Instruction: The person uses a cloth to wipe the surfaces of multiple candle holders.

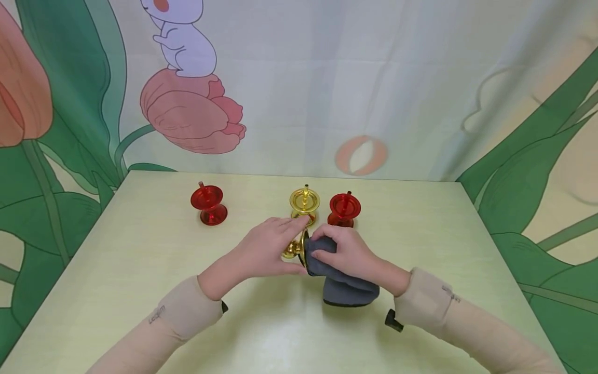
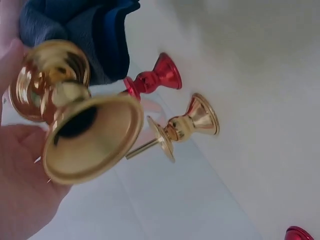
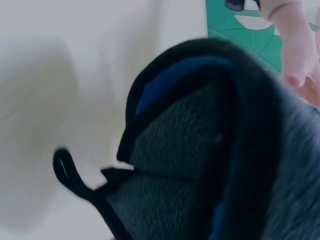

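Note:
My left hand (image 1: 261, 252) grips a gold candle holder (image 1: 291, 250) tipped on its side, thumb and fingers at the rim of its dish. In the left wrist view the flared, hollow foot (image 2: 102, 142) of this holder faces the camera. With bent fingers, my right hand (image 1: 351, 254) pinches a dark grey cloth (image 1: 351, 292) against the dish. Black edging, a blue inner side and a hanging loop (image 3: 62, 167) show on the cloth in the right wrist view. The dish's face is hidden behind the cloth.
Just beyond my hands stand a second gold candle holder (image 1: 304, 200), upright with a pin, and a red one (image 1: 344, 206) to its right. Another red holder (image 1: 208, 201) stands farther left. A printed curtain (image 1: 299, 104) hangs behind the pale table (image 1: 140, 291).

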Motion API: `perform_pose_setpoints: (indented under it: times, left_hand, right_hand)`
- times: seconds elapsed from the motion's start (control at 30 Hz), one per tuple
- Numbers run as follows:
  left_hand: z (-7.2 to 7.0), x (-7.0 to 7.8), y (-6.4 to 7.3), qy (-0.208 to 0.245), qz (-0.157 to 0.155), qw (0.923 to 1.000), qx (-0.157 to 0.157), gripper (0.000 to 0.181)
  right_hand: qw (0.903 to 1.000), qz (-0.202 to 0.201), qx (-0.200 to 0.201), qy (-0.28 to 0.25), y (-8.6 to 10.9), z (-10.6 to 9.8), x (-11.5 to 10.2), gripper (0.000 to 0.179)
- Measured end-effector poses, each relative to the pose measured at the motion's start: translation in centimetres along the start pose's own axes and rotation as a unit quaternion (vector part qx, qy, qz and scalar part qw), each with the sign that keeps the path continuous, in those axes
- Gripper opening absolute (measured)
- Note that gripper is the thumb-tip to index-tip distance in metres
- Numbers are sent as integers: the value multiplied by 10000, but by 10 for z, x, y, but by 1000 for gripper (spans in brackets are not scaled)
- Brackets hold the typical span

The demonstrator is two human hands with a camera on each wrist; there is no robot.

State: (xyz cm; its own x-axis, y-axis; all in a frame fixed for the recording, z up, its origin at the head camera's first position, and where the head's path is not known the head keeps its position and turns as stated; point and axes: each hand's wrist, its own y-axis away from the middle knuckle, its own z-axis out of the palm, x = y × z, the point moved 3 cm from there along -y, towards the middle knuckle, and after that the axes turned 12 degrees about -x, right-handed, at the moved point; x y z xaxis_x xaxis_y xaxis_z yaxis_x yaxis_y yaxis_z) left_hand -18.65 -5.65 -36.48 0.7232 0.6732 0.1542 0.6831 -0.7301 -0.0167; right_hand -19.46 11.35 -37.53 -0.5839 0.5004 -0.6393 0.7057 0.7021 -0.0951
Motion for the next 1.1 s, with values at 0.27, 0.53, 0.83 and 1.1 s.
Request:
perform_pose_setpoints:
  times: [0.27,0.53,0.83,1.1]
  left_hand:
    - [2,-3,-5,1244,-148,9870,-1011,91]
    - [3,-1,-4,820,-57,9963,-247,84]
    - [1,-6,3,587,-120,9975,366,80]
    - [-3,-15,10,594,-569,9941,707,82]
  right_hand:
    - [9959,-701,-54,568,4,3,-6,20]
    - [9988,16,-430,-211,1,-3,0,20]
    - [9971,101,-290,-696,4,-17,3,22]
    - [9903,508,160,-1280,10,-30,17,25]
